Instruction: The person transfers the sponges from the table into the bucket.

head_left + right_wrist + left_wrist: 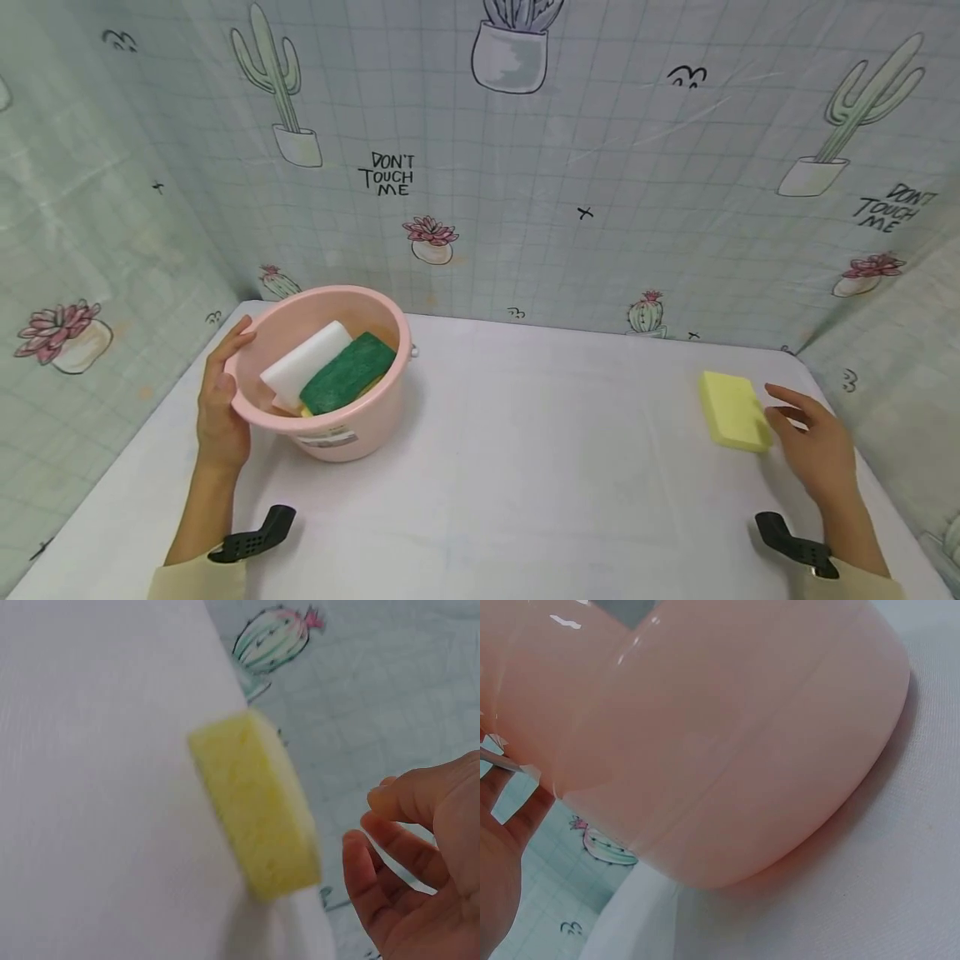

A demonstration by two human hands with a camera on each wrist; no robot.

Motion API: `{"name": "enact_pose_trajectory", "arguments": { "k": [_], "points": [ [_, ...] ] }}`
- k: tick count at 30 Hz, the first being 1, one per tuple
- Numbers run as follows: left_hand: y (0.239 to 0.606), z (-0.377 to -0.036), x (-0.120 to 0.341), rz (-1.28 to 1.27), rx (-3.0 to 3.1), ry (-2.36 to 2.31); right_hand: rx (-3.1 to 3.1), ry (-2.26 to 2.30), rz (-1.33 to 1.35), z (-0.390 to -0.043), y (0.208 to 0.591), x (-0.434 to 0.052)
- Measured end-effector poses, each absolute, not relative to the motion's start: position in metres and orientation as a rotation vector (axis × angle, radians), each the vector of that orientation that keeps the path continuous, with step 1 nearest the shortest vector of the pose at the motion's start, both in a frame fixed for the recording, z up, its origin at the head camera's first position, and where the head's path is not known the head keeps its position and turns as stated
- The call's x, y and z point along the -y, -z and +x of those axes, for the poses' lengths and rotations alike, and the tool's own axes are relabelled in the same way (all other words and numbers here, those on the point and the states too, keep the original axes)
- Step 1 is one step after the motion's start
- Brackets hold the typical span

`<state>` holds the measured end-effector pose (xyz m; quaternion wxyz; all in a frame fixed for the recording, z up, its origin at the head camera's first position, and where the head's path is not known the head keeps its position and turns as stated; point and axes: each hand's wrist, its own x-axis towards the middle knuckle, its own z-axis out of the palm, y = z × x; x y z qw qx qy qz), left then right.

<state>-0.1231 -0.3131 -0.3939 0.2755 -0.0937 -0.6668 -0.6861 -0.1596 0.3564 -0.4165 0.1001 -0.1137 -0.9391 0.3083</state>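
Note:
A pink plastic bucket (352,429) stands at the table's left, tilted a little toward me. In it lie a white sponge (303,362) and a green scouring pad (348,372). My left hand (221,392) rests against the bucket's left wall, fingers fairly straight and reaching up to the rim. The left wrist view is filled by the bucket's wall (720,735), with my left hand (499,855) at the edge. A yellow sponge (733,411) lies flat at the far right. My right hand (813,442) hovers just right of it, fingers loosely spread and apart from the yellow sponge (259,814); my right hand (420,862) holds nothing.
A white cloth covers the table (525,467). Cactus-print walls (570,167) close it in at the back and on both sides. The yellow sponge lies close to the right wall and the table's right edge. Black wrist mounts (255,537) sit on both forearms.

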Motion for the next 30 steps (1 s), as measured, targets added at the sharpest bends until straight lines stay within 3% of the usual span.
{"name": "enact_pose_trajectory", "arguments": {
  "k": [17, 30],
  "points": [
    [0.396, -0.125, 0.313, -0.260, 1.781, 1.857, 2.847, -1.013, -0.240, -0.162, 0.445, -0.376],
    [0.395, -0.125, 0.312, -0.263, 1.775, 1.865, 2.925, -1.087, -0.225, -0.160, 0.439, -0.367]
  ]
}}
